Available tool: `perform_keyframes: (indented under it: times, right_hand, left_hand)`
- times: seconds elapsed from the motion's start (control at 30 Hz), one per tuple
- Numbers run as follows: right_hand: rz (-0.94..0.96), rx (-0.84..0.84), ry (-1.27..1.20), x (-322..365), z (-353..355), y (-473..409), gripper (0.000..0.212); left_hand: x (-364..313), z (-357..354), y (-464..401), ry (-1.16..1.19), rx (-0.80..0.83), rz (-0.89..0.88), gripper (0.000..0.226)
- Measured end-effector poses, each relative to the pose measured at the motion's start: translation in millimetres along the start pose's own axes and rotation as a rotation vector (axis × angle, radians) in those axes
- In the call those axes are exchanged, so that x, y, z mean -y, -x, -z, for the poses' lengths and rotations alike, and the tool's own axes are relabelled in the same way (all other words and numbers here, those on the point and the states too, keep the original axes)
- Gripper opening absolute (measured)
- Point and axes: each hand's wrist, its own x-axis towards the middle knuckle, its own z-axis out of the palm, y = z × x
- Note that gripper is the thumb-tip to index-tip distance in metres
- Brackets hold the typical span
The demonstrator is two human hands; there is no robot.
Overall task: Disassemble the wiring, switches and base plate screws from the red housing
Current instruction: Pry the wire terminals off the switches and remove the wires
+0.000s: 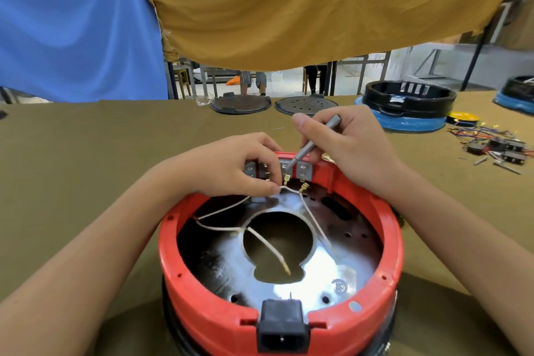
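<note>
We see the red housing filling the lower centre of the frame, open side up on the olive-brown table cloth. Its shiny metal base plate has a large round opening in the middle, and a black power socket sits on the rim at the bottom edge.

Our left hand comes in from the lower left and pinches a white wire between thumb and fingertips, just below the grey switches set into the housing's far wall. That wire ends in a brass connector close to a switch terminal; whether it is seated or free, we cannot tell. More white wires trail loosely across the base plate, 1 ending in a bare connector over the opening.

Our right hand comes in from the lower right and grips a grey metal tool like a pen, its tip down at the switch terminals.

In the upper centre, 2 dark round lids lie on the table. At the upper right stands a black housing on a blue ring, and at the right edge lies a pile of removed switches and coloured wires. Blue and mustard cloths hang across the top.
</note>
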Motion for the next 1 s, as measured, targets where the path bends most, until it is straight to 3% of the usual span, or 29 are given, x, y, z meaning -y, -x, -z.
perform_keyframes:
  times: [0.23,0.33,0.43,0.53,0.67,0.83,1.0]
  right_hand:
    - [-0.075,-0.166,-0.38,2.3,5.0,3.5,0.047]
    - [-0.094,-0.237,-0.449,3.2,7.4,3.0,0.044]
    - [-0.101,-0.167,-0.486,4.4,8.8,3.5,0.036]
    - [-0.155,-0.042,-0.537,5.3,8.1,4.9,0.03]
    - [-0.166,-0.091,-0.459,4.7,4.2,4.4,0.027]
    - [-0.198,-0.217,-0.525,4.3,3.7,3.3,0.025]
    - [-0.175,-0.283,-0.541,0.4,4.1,4.1,0.023]
  left_hand:
    - [-7.0,10.2,7.2,0.28,-0.085,-0.041,0.013]
    - [-7.6,16.9,9.9,0.41,-0.22,-0.057,0.004]
    - [-3.1,19.9,9.2,0.481,-0.366,-0.044,0.011]
    - [1.4,18.5,7.8,0.527,-0.493,0.011,0.004]
    - [3.8,14.2,3.5,0.667,-0.618,0.085,0.001]
    - [3.6,11.7,1.9,0.975,-0.448,0.094,0.028]
    - [4.5,12.0,2.5,1.103,-0.317,0.132,0.032]
